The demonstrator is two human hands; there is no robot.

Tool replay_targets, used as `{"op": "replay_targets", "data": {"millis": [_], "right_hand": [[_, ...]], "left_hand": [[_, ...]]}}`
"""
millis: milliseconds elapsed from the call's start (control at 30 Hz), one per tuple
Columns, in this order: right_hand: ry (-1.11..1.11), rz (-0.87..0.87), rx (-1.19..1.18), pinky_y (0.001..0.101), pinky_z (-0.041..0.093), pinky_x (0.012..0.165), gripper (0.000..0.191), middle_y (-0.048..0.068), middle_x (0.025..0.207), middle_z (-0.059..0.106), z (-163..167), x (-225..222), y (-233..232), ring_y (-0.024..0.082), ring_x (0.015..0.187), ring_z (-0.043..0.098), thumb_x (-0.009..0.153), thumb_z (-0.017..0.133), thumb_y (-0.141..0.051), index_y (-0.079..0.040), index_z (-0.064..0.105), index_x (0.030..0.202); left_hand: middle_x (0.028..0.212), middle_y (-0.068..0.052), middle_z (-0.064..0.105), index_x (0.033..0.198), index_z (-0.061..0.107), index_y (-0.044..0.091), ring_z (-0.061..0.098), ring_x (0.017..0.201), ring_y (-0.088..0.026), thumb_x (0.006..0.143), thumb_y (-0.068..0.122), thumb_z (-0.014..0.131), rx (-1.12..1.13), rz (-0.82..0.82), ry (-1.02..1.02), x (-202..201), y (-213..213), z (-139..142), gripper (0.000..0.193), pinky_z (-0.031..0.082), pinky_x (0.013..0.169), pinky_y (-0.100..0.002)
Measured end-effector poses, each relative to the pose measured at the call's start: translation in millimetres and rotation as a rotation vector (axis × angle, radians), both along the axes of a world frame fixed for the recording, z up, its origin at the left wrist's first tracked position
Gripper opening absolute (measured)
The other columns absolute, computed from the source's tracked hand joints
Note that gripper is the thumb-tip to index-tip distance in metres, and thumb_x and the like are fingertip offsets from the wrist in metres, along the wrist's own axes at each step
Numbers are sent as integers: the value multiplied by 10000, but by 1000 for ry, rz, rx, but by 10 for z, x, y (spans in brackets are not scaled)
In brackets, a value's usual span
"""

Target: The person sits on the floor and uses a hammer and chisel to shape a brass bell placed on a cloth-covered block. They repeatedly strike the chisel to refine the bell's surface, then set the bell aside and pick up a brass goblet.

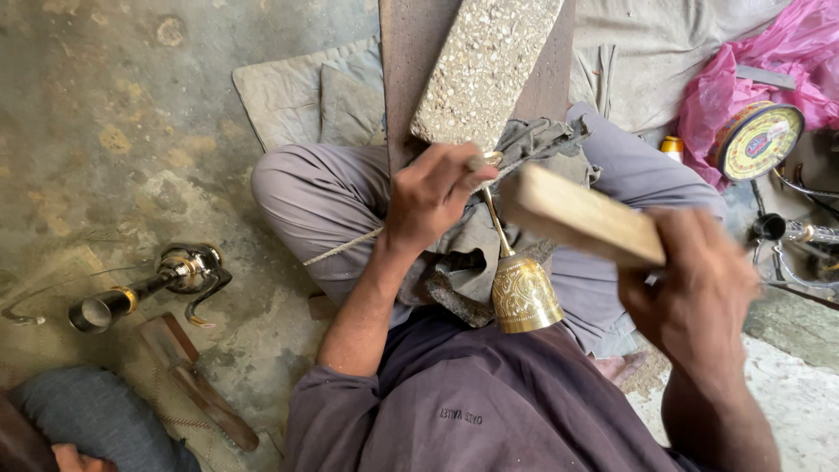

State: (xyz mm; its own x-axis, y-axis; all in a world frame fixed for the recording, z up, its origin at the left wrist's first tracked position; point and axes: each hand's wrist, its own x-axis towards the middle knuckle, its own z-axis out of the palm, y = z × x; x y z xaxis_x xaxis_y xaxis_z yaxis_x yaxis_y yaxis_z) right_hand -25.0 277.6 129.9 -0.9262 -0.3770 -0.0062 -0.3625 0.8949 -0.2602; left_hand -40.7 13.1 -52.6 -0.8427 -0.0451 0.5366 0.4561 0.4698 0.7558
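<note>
Brass bell (523, 295) hangs mouth-down over the person's lap, its engraved cup near the middle of the view and its thin stem running up toward 11 o'clock into the left hand (430, 197). That hand is closed around the top of the stem, fingers curled tight, pressing it against the lower end of a speckled stone slab (485, 65) that leans away toward 12 o'clock on a dark plank (404, 52). At 3 o'clock from the bell the right hand (695, 293) grips one end of a pale wooden block (581, 217) — blurred, fingers wrapped shut on it — with the block's free end close to the stem. Grey cloth (463, 249) lies bunched under the bell. At 9 o'clock a metal torch (166, 281) rests on the concrete floor (114, 114) — at 2 o'clock, a round tin (757, 140) on pink plastic (800, 48)
</note>
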Motion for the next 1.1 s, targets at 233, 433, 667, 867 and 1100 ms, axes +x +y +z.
{"op": "replay_targets", "data": {"millis": [233,433,667,867,1100], "right_hand": [[-285,45,55,438,534,623,563,141,789,710,-298,576,-46,325,704,713,699,899,-381,-69,620,1075],[-574,-140,-401,395,581,731,561,137,903,730,-983,630,348,257,785,725,662,777,-181,-31,565,1160],[-1051,-200,-661,370,499,1004,782,82,1189,700,-1084,424,367,186,1119,643,649,835,-60,-38,508,1360],[-1056,-229,-322,386,554,837,717,112,936,718,-536,-14,404,213,922,671,652,937,-162,-70,572,1262],[-134,-53,-227,415,508,768,646,188,1088,650,-116,-195,345,320,905,658,899,831,-140,17,460,1404]], "left_hand": [[1039,-72,705,1095,612,13,758,871,-129,1055,184,683,327,156,-190,222,-10,280,190,674,692,-230],[1013,-74,713,1078,625,9,743,822,-108,1028,169,716,369,187,-298,217,63,429,192,619,651,-223],[1014,-55,768,1142,603,21,785,932,-126,1040,216,718,377,167,-290,155,107,354,248,653,773,-245],[1063,-65,753,1274,565,35,782,987,-140,1015,217,712,398,73,-281,55,212,300,349,685,817,-266],[1035,-40,719,1239,552,128,751,849,-186,995,273,750,-26,141,-14,2,306,200,346,632,673,-314]]}}
